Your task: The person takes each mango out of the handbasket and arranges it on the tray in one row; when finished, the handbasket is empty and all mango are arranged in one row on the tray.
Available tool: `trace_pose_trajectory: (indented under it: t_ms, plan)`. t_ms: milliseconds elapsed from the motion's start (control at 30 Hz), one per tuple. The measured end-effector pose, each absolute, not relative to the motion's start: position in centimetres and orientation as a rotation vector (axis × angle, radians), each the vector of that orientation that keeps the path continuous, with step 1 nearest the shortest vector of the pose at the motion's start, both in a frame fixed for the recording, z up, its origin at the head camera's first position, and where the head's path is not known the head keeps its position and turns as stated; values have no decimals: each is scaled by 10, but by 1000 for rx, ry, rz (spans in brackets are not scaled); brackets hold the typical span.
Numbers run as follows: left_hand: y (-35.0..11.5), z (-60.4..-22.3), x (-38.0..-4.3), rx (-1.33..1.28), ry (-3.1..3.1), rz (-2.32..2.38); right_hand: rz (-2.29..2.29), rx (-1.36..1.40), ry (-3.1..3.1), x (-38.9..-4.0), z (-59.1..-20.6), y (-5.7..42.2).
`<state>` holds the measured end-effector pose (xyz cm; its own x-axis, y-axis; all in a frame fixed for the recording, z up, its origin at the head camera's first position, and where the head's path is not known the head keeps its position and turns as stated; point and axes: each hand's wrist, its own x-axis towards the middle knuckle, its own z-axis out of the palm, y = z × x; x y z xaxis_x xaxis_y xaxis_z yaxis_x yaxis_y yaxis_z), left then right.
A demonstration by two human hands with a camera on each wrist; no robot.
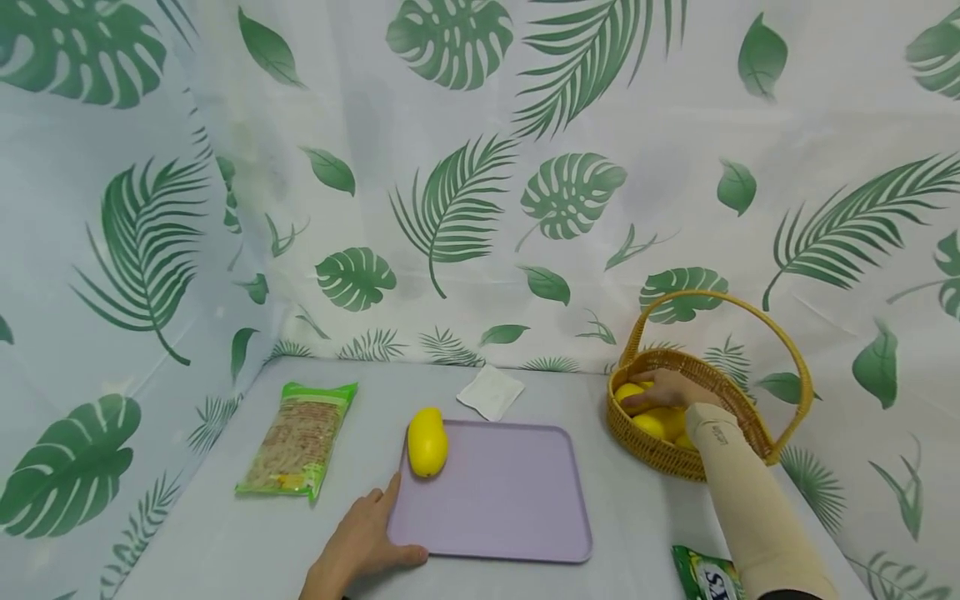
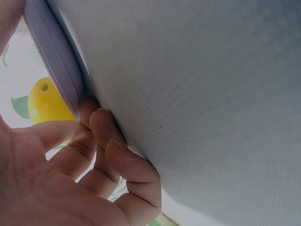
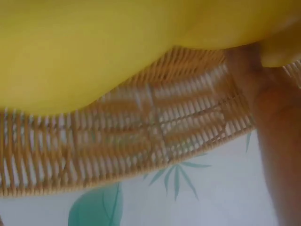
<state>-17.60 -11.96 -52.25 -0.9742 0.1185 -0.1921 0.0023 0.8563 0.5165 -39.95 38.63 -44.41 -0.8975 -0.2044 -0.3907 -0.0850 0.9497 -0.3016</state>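
A yellow mango [image 1: 427,442] lies on the left side of a pale purple tray [image 1: 498,500]. My left hand [image 1: 365,533] holds the tray's near left corner, thumb along the front edge and fingers against the left side. In the left wrist view its fingers [image 2: 134,160] are curled by the tray rim. My right hand [image 1: 671,390] reaches down into a wicker basket [image 1: 652,454] of several yellow mangoes [image 1: 649,427]. One right finger [image 3: 244,70] dips between the fruits in the right wrist view; I cannot tell whether the hand grips one.
A green-edged clear packet [image 1: 296,442] lies left of the tray, and a white napkin [image 1: 491,392] behind it. A green snack bag [image 1: 705,575] is at the front right, partly under the right forearm. The basket's tall handle [image 1: 787,342] arches up; leaf-patterned curtains [image 1: 480,317] stand behind.
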Motion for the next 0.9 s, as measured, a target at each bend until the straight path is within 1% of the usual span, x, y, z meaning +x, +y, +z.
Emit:
trace_pose_trajectory:
  t_ms: [167, 500, 633, 900]
  plan:
    - [-118, -521, -176, 86, 2822, 771, -377, -212, 2694, -396, -441, 389]
    - [-117, -518, -175, 89, 2807, 763, -401, -183, 2728, -387, -422, 400]
    - [-116, -519, -176, 91, 2803, 762, -363, -171, 2759, -381, -413, 406]
    - [-116, -520, -175, 96, 2816, 753, -438, -141, 2779, -367, -400, 413]
